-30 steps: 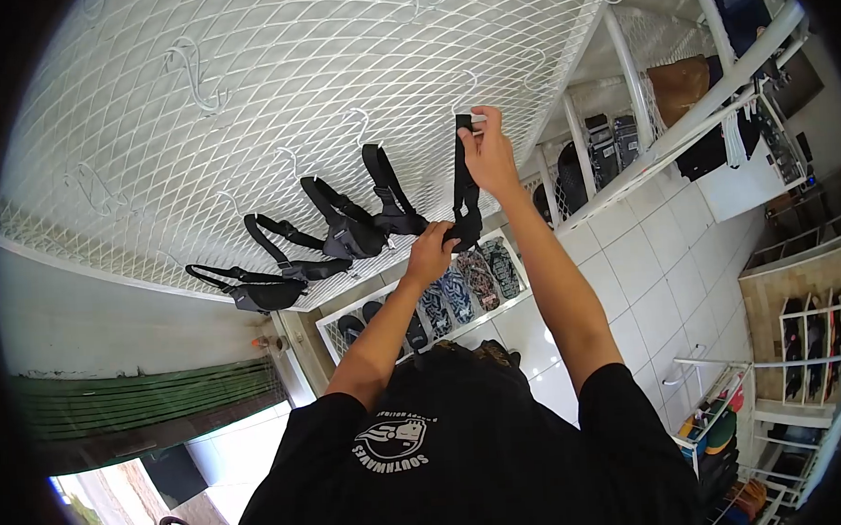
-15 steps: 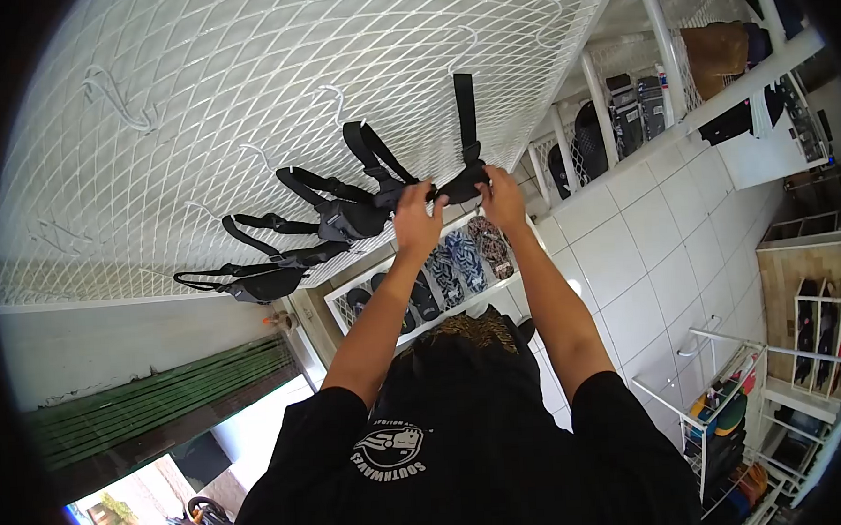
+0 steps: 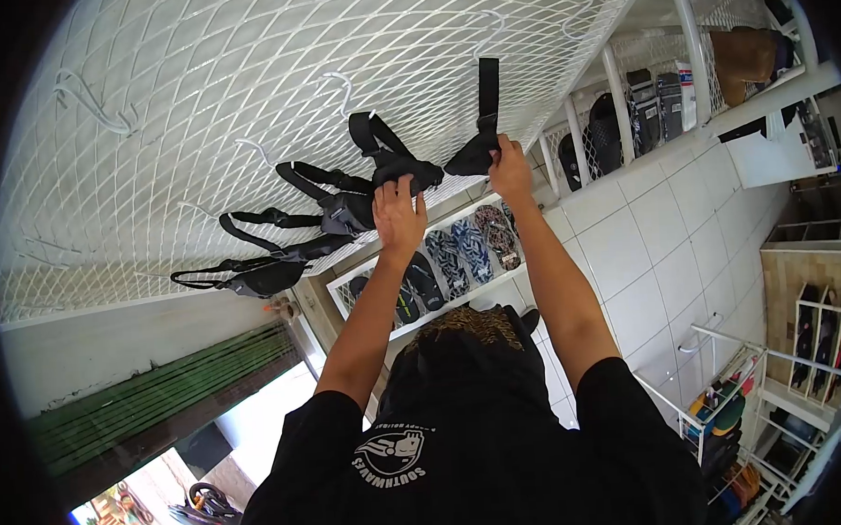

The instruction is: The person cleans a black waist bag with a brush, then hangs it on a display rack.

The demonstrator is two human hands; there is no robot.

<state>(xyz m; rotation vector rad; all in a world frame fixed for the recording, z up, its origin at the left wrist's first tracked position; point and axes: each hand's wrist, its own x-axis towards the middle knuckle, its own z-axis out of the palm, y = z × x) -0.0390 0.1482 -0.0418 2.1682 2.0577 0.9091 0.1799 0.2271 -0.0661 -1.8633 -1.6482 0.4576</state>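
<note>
Black waist bags hang by their straps from white hooks on a white mesh wall. My left hand (image 3: 400,215) has its fingers curled at the lower front of one waist bag (image 3: 405,172), its thumb apart to the right. With my right hand (image 3: 511,170) I grip the right edge of the rightmost waist bag (image 3: 472,155). That bag's strap (image 3: 488,95) runs straight up to its hook. A small gap separates these two bags. The fingertips behind the bags are partly hidden.
More waist bags (image 3: 269,277) hang to the left on the mesh wall (image 3: 197,85). Below is a white rack (image 3: 386,332) of flip-flops (image 3: 473,251). Shelves of footwear stand at the upper right, and a wire rack (image 3: 704,424) at the lower right. White tiles (image 3: 632,263) cover the floor.
My hands have moved apart. The left has shifted left and down onto the neighbouring bag; the right stays at the rightmost bag, now at its right edge. The view has shifted slightly.
</note>
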